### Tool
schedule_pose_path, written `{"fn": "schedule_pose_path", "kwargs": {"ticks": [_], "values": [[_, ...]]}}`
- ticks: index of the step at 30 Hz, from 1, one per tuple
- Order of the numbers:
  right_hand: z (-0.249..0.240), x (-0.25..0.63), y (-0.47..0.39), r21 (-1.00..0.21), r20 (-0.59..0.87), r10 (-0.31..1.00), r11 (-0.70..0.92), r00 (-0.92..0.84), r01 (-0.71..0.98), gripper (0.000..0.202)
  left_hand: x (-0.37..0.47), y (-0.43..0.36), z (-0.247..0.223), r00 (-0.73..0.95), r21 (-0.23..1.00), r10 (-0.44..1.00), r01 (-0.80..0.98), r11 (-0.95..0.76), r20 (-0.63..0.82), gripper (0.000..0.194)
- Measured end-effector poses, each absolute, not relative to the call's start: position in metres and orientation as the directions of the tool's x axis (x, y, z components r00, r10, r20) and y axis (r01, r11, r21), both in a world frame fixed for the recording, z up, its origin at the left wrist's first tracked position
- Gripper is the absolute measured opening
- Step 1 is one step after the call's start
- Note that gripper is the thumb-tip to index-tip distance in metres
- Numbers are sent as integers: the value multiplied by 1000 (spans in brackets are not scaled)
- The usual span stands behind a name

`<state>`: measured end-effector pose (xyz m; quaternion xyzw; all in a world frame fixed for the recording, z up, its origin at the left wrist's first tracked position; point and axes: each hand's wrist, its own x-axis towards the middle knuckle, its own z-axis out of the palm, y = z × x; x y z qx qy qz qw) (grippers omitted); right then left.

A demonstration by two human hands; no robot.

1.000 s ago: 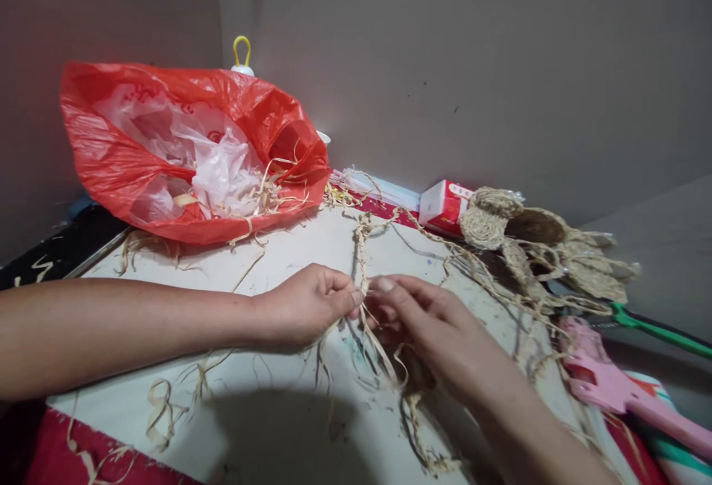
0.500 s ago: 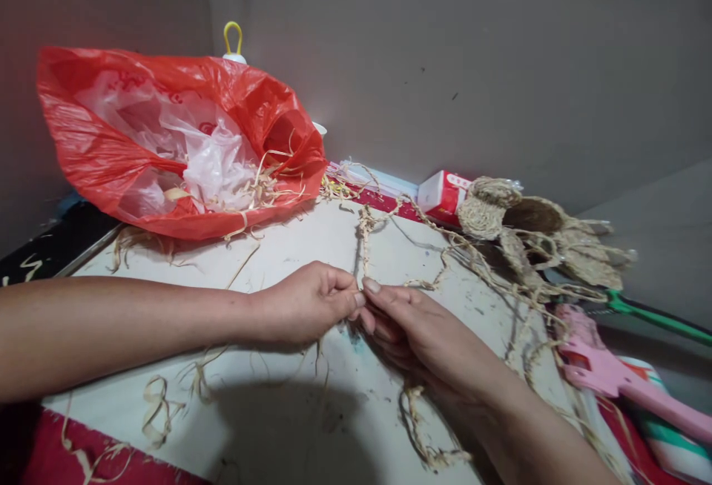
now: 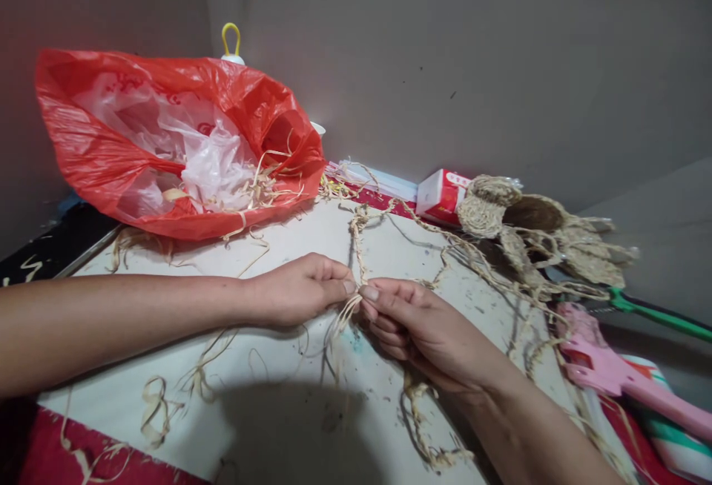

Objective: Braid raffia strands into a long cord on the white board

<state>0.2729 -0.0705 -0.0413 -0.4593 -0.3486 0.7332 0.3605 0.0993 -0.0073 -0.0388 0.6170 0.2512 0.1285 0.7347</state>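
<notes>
A pale braided cord of dry plant fibre (image 3: 357,244) runs down from the far side of the white table to my fingertips. My left hand (image 3: 303,288) pinches fibre strands at the cord's near end, thumb against index finger. Right beside it, my right hand (image 3: 403,311) pinches the same end between thumb and curled fingers. Loose fibre strands (image 3: 345,314) hang below the two pinches toward the tabletop. A further stretch of braided cord (image 3: 417,426) lies under and in front of my right wrist.
A red plastic bag (image 3: 222,229) with fibre scraps stands at the back left. Woven fibre pieces (image 3: 534,233) lie back right beside a red-and-white packet (image 3: 442,194). At the right edge rests a pink glue gun (image 3: 623,374). Loose fibre curls (image 3: 156,411) are scattered front left.
My hands have drawn slightly apart, the left one shifting a little left. The loose strands below the cord's end now show between them. The cord's upper part has shifted slightly left.
</notes>
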Motion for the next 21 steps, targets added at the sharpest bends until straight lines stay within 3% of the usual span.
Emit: {"fn": "schedule_pose_path", "kwargs": {"ticks": [11,17,21], "values": [[-42,270,-72,-884,-446,869,-465,-215,-42,38,96,4,-43,828,980,524,160,121,-200,22],[-43,271,-72,-886,-452,868,-464,-206,-11,38,97,4,-45,815,960,518,162,229,-261,19],[-44,268,-72,-891,-448,880,-454,-160,-2,38,97,5,-45,821,962,510,168,214,-256,20]]}}
